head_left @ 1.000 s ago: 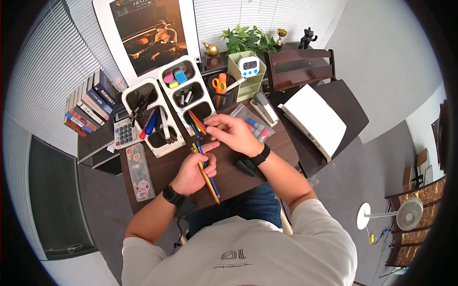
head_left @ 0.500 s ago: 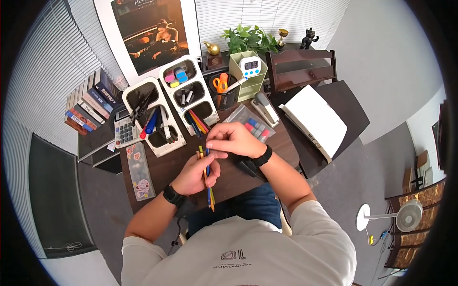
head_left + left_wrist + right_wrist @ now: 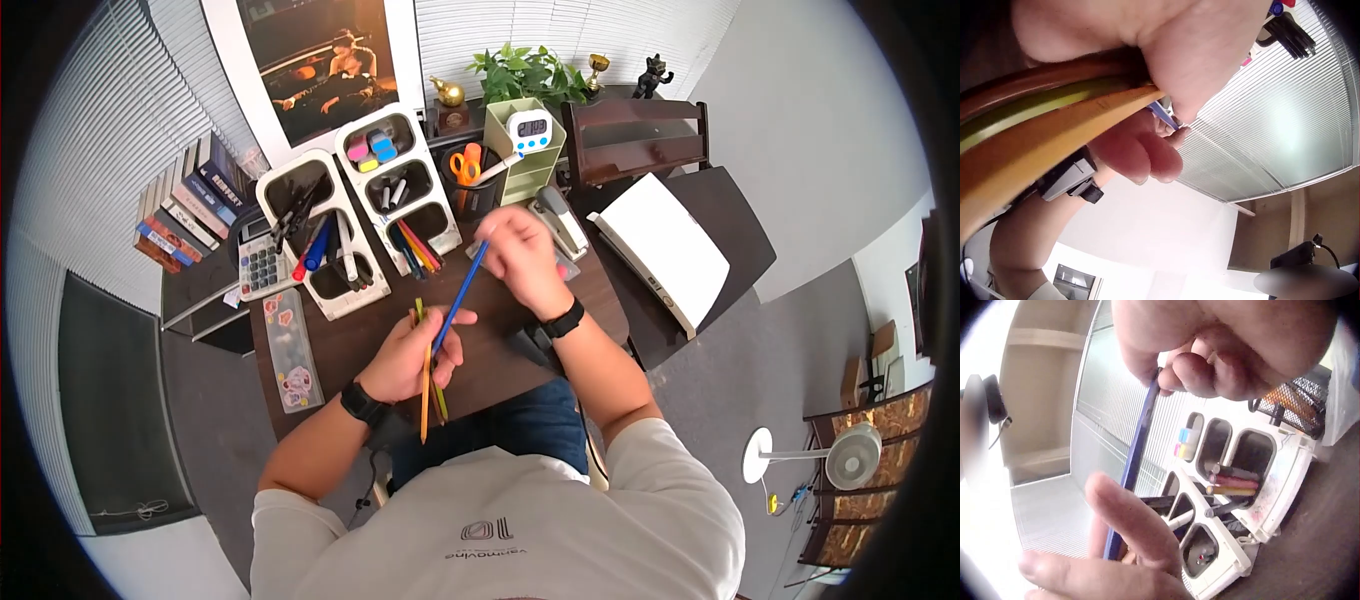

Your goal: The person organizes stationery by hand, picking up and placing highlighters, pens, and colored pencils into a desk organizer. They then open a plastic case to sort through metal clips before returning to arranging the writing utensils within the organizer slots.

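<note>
My left hand (image 3: 398, 362) grips a few coloured pencils over the near part of the desk. An orange pencil (image 3: 425, 405) and a green pencil (image 3: 441, 402) stick out below it, and the left wrist view adds a reddish-brown pencil (image 3: 1041, 81). Between fingertips and thumb, my right hand (image 3: 525, 265) pinches the upper end of a blue pencil (image 3: 461, 300), which slants down to the left fingers. Ahead of both hands, more coloured pencils (image 3: 416, 248) lean in the nearest compartment of a white organizer (image 3: 450, 238).
A second white organizer (image 3: 372, 302) holds pens and markers. A stickered pencil case (image 3: 290, 350) lies at the left edge, near a calculator (image 3: 264, 270). To the right stand a mesh pen cup (image 3: 483, 192), a stapler (image 3: 560, 222) and a green holder (image 3: 530, 175) bearing a timer (image 3: 529, 130).
My right hand came down to the pencils in my left hand, then moved up and right, drawing the blue pencil upward. My left hand stays nearly in place with the other pencils.
</note>
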Demonstrator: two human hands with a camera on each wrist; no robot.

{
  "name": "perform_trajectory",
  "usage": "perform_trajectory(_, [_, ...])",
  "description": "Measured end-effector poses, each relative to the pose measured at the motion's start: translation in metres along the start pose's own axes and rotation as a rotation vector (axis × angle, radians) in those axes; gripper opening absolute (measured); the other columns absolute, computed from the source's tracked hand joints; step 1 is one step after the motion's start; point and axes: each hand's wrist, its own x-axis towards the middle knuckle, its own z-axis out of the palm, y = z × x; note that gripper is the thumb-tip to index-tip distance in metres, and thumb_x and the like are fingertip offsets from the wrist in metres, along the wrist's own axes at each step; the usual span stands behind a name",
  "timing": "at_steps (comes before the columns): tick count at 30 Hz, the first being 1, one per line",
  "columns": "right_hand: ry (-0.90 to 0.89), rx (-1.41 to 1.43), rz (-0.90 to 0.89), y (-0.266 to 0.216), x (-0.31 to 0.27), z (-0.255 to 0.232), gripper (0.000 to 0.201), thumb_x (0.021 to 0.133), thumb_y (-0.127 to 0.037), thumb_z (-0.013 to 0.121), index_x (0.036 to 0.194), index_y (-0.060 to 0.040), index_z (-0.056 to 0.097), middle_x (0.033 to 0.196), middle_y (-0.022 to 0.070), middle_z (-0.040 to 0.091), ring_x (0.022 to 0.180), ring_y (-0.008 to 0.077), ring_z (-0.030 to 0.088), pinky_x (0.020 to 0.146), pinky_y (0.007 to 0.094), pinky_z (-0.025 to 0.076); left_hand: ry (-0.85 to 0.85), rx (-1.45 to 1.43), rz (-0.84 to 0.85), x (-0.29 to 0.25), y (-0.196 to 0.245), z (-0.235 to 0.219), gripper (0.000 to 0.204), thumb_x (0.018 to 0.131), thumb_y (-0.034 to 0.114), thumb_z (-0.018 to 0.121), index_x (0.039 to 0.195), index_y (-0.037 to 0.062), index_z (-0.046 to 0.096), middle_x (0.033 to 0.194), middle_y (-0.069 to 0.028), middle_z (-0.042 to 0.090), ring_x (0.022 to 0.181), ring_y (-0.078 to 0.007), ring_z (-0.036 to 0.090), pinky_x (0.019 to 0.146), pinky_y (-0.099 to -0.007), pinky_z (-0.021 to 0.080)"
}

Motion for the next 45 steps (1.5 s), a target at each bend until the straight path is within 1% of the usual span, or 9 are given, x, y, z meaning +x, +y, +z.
perform_trajectory(3, [0.244,0.183,-0.098,-0.001,0.011,-0.009,0.019,0.107,-0.021,0.058,0.101,-0.0036,0.064,0.066,0.0000,0.057,0.051,0.0090,0.052,0.047,0.0234,0.038,0.059,-0.094,0.018,0.005,-0.005,-0.005,0.051,0.112,0.050,0.039,0.131,0.0073,0.059,0.069,-0.0025,0.056,0.047,-0.0100,0.045,0.048,-0.0259,0.038])
perform_trajectory(8, [0.307,0.185,-0.188,0.000,0.014,-0.011,0.021,0.109,-0.023,0.058,0.106,-0.0033,0.062,0.076,0.0055,0.066,0.059,0.0131,0.062,0.055,0.0259,0.049,0.130,-0.245,0.074,0.013,-0.006,-0.013,0.046,0.113,0.047,0.040,0.127,0.0076,0.059,0.067,0.0034,0.043,0.051,-0.0056,0.036,0.051,-0.0240,0.031])
perform_trajectory(12, [0.300,0.048,-0.215,0.003,0.011,-0.004,0.019,0.107,-0.021,0.061,0.108,-0.0024,0.063,0.082,0.0062,0.069,0.064,0.0132,0.066,0.058,0.0260,0.051,0.105,-0.280,0.058,0.014,-0.007,-0.017,0.050,0.113,0.049,0.038,0.129,0.0064,0.059,0.068,0.0028,0.045,0.051,-0.0060,0.036,0.052,-0.0239,0.031])
perform_trajectory(15, [0.230,-0.082,-0.229,0.005,0.005,0.004,0.016,0.105,-0.015,0.064,0.113,-0.0014,0.064,0.087,0.0056,0.070,0.070,0.0118,0.068,0.063,0.0245,0.053,0.045,-0.331,0.061,0.014,-0.007,-0.015,0.045,0.113,0.041,0.040,0.135,0.0058,0.056,0.071,0.0016,0.048,0.054,-0.0071,0.039,0.055,-0.0249,0.033])
perform_trajectory(20, [0.023,-0.296,-0.189,0.017,0.002,0.008,0.017,0.098,-0.006,0.072,0.113,-0.0012,0.068,0.087,0.0010,0.068,0.072,0.0050,0.063,0.067,0.0211,0.051,0.079,-0.394,0.061,0.013,-0.004,-0.012,0.045,0.101,0.017,0.043,0.143,0.0022,0.050,0.079,-0.0028,0.054,0.065,-0.0112,0.045,0.063,-0.0280,0.038])
perform_trajectory(23, [-0.059,-0.366,-0.119,0.021,0.000,0.009,0.017,0.094,-0.005,0.076,0.110,-0.0026,0.071,0.085,-0.0010,0.066,0.072,0.0027,0.059,0.066,0.0203,0.048,0.048,-0.421,0.093,0.015,-0.007,-0.015,0.046,0.100,0.016,0.043,0.143,0.0010,0.050,0.081,-0.0038,0.056,0.069,-0.0122,0.047,0.065,-0.0285,0.040])
perform_trajectory(33, [0.004,-0.360,-0.157,0.021,0.003,0.008,0.016,0.093,-0.003,0.076,0.107,-0.0039,0.068,0.086,-0.0036,0.065,0.073,0.0018,0.056,0.066,0.0197,0.047,0.073,-0.328,0.100,0.018,-0.013,-0.019,0.043,0.110,0.029,0.047,0.148,0.0070,0.049,0.095,-0.0026,0.066,0.082,-0.0143,0.059,0.075,-0.0336,0.048])
perform_trajectory(36, [0.050,-0.462,-0.261,0.020,0.001,0.008,0.015,0.093,-0.003,0.076,0.105,-0.0041,0.067,0.085,-0.0040,0.063,0.072,0.0020,0.055,0.065,0.0196,0.047,0.074,-0.313,0.120,0.016,-0.015,-0.020,0.041,0.112,0.032,0.047,0.147,0.0116,0.052,0.097,-0.0028,0.068,0.087,-0.0153,0.063,0.083,-0.0369,0.052])
perform_trajectory(45, [0.123,-0.500,-0.306,0.020,0.001,0.009,0.013,0.093,-0.002,0.075,0.100,-0.0047,0.063,0.085,-0.0030,0.058,0.073,0.0030,0.053,0.063,0.0214,0.046,0.080,-0.298,0.141,0.015,-0.010,-0.014,0.052,0.113,0.032,0.042,0.161,0.0133,0.034,0.094,-0.0019,0.066,0.084,-0.0134,0.061,0.080,-0.0364,0.051])
